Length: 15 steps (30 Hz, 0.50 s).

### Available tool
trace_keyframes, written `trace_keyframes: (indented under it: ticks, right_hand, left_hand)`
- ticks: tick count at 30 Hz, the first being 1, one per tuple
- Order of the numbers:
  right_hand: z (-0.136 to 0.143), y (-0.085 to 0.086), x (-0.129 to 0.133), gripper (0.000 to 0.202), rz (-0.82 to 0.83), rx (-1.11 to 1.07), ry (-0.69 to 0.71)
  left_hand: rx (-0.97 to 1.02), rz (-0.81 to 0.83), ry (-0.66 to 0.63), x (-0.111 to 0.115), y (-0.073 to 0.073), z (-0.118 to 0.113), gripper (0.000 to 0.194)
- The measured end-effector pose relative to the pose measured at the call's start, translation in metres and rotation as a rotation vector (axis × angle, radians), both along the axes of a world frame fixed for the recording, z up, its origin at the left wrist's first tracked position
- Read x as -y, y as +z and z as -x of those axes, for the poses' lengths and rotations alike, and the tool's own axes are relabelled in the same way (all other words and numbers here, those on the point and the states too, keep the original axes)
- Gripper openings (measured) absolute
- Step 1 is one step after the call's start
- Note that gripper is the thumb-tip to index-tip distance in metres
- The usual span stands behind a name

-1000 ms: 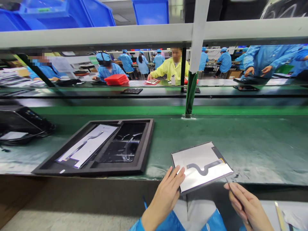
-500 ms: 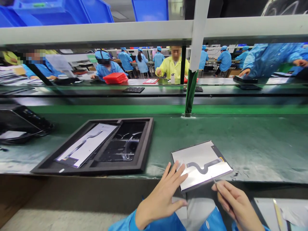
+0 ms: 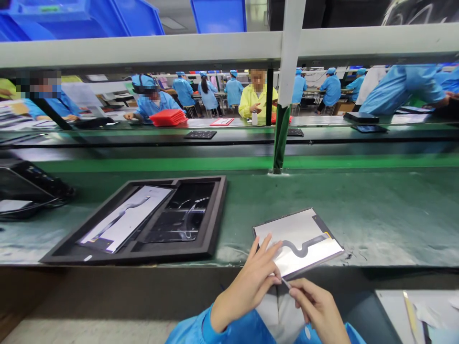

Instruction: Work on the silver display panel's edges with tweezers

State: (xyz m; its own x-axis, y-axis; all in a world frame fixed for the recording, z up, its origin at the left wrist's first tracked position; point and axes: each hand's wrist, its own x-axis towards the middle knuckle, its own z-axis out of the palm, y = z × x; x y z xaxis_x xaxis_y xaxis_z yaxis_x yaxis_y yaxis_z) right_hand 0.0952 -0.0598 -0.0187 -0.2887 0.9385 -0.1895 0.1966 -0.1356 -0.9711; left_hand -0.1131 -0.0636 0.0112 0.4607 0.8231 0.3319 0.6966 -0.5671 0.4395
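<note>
A white-backed display panel (image 3: 304, 224) with a wavy grey flex cable (image 3: 301, 248) lies tilted at the front edge of the green bench. My left hand (image 3: 251, 282) is over its near left corner, two fingers stretched across the panel, while thumb and index finger pinch near the tip of a thin metal tool. My right hand (image 3: 315, 306) grips that thin tool (image 3: 286, 283) just below the panel's near edge. Whether the left fingertips also hold some small piece is too small to tell.
Left on the bench, a black foam tray (image 3: 211, 239) holds another white-backed panel (image 3: 129, 215) and a dark glassy panel (image 3: 182, 210). A black device (image 3: 32, 181) with cables stands far left. A post (image 3: 281, 138) rises behind. Several people work beyond.
My right hand has moved left with the tool, toward my left hand. My left thumb and index finger have closed together at the tool's tip. The view has shifted slightly.
</note>
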Motion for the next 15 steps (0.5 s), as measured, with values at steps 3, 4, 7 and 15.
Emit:
trace_keyframes:
  ticks: [3, 4, 7, 15]
  right_hand:
    - [0.002, -0.005, 0.007, 0.046, -0.043, 0.047, 0.049]
    - [0.003, -0.005, 0.007, 0.047, -0.039, 0.038, 0.057]
    - [0.006, -0.007, 0.004, 0.053, 0.087, -0.085, 0.099]
    - [0.015, -0.029, 0.005, 0.061, 0.374, -0.319, 0.152]
  left_hand:
    - [0.006, 0.031, -0.009, -0.008, -0.003, -0.006, 0.017]
    - [0.000, 0.033, -0.005, -0.010, -0.005, -0.007, 0.017]
    - [-0.014, 0.001, 0.049, -0.011, -0.011, -0.008, 0.019]
    - [-0.151, -0.127, 0.134, 0.020, -0.010, -0.013, 0.019]
